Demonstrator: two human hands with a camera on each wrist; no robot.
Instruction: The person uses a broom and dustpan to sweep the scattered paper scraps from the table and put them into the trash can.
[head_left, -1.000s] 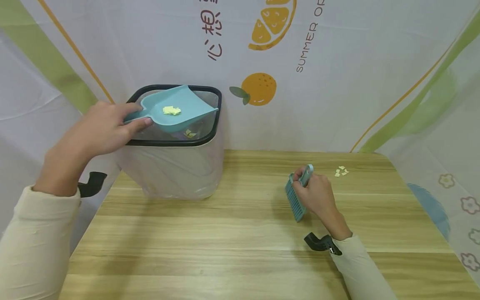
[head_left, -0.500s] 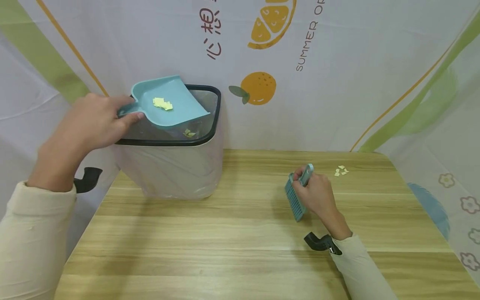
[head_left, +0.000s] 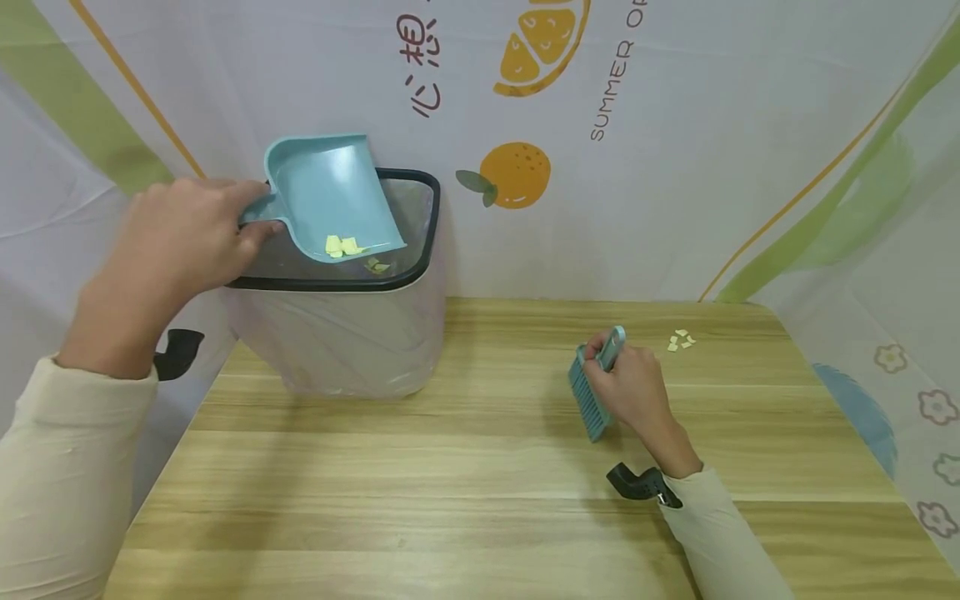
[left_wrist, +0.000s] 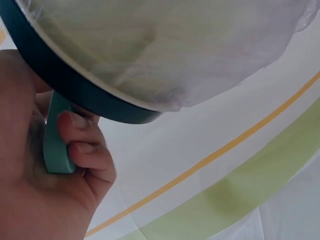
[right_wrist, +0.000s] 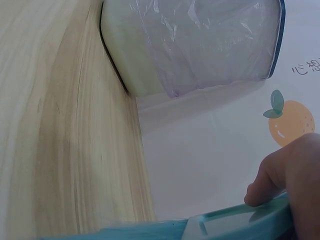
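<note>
Pale-blue dustpan (head_left: 330, 187) in the left grip (head_left: 176, 237), tilted over the bin (head_left: 330, 285) to that grip's right; yellow scraps (head_left: 333, 244) bunched along its near side. Teal brush (head_left: 589, 398) in the right grip (head_left: 630, 385); loose scraps (head_left: 672, 342) just beyond.

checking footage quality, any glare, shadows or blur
Head view: pale glare on the dustpan, a soft shadow across the table; left wrist view: dim, liner hazy; right wrist view: white glints on the liner, brush soft-edged along the bottom.

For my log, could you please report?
Left hand grips tilted blue plastic dustpan above black-rimmed bin. Right hand grips teal brush. Yellow scraps on dustpan. Nothing visibly blocking.
</note>
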